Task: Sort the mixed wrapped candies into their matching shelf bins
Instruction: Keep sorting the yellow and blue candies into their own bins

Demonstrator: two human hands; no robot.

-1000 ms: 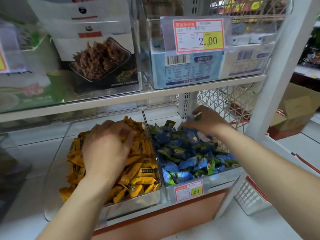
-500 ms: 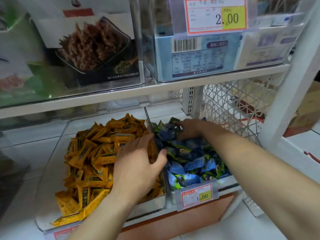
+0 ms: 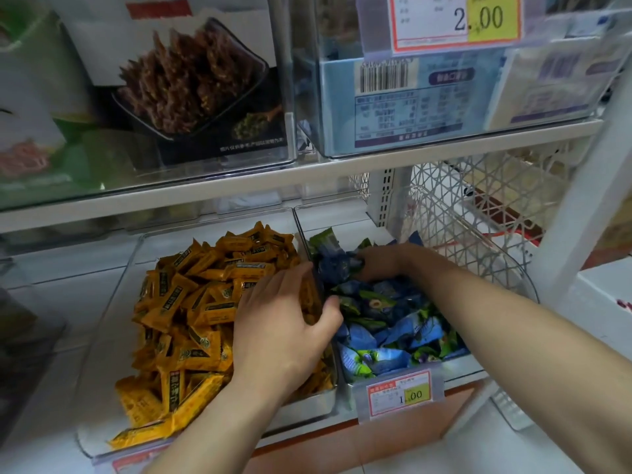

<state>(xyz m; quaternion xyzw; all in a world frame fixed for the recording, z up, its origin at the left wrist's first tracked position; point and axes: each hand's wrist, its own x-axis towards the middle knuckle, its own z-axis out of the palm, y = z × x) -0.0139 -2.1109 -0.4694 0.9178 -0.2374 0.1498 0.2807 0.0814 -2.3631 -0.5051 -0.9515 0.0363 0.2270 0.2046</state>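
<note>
Two clear bins stand side by side on the lower shelf. The left bin [image 3: 102,340] is heaped with yellow wrapped candies [image 3: 191,302]. The right bin [image 3: 528,285] holds blue and green wrapped candies [image 3: 393,323]. My left hand [image 3: 284,326] lies on the yellow candies at the divider between the bins, fingers stretched out, thumb reaching over onto the blue side. My right hand [image 3: 386,261] is at the back of the right bin, its fingers curled into a clump of dark blue candies [image 3: 333,268]. What its fingertips hold is partly hidden.
A price tag [image 3: 400,393] reading 1.00 hangs on the right bin's front. The upper shelf board [image 3: 239,186] runs close above the bins, carrying clear boxes of packaged goods [image 3: 393,104]. A white lattice basket [image 3: 478,206] stands to the right, beside a white upright post [image 3: 588,186].
My left hand slid right from the middle of the yellow pile to the divider. My right hand dropped from above the bin's back into the blue candies. The view moved closer.
</note>
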